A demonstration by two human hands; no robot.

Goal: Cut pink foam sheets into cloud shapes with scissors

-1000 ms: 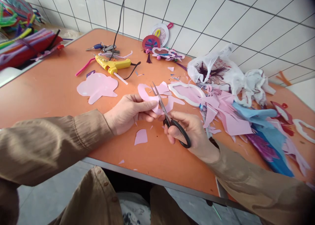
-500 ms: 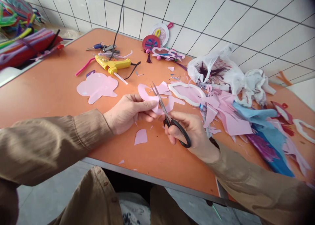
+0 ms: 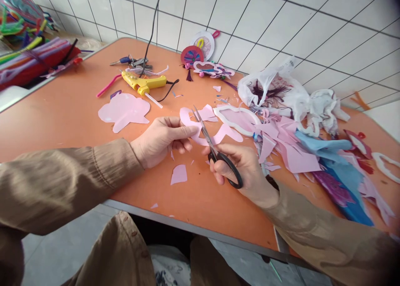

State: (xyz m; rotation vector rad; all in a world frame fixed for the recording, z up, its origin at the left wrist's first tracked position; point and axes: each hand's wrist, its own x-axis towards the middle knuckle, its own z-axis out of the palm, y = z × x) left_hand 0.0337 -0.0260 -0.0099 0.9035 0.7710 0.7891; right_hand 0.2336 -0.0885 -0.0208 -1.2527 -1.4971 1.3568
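Between thumb and fingers, my left hand [image 3: 165,140] pinches a curved strip of pink paper [image 3: 223,132] with a wavy outline. Black-handled scissors [image 3: 229,167] sit in my right hand [image 3: 246,173], with fingers and thumb at the loops. The blades point up and away, slightly apart, and cross the strip just right of my left thumb. A pink cloud-like cutout [image 3: 125,110] lies flat to the left of my hands. Below them rests a small pink scrap [image 3: 179,174]. Another pink piece [image 3: 206,113] lies behind the blades.
A yellow glue gun [image 3: 145,82] with a cord lies beyond the cutout, near keys [image 3: 137,62]. Pink scraps [image 3: 296,148], blue fabric [image 3: 325,143] and a white plastic bag [image 3: 271,86] crowd the right. Finished ornaments [image 3: 192,54] lean at the tiled wall. Colourful pipe cleaners [image 3: 34,58] are far left.
The pink strip has shifted slightly right, its free end reaching further out. My left hand has moved a little to the left on it; the scissors stay nearly in place.
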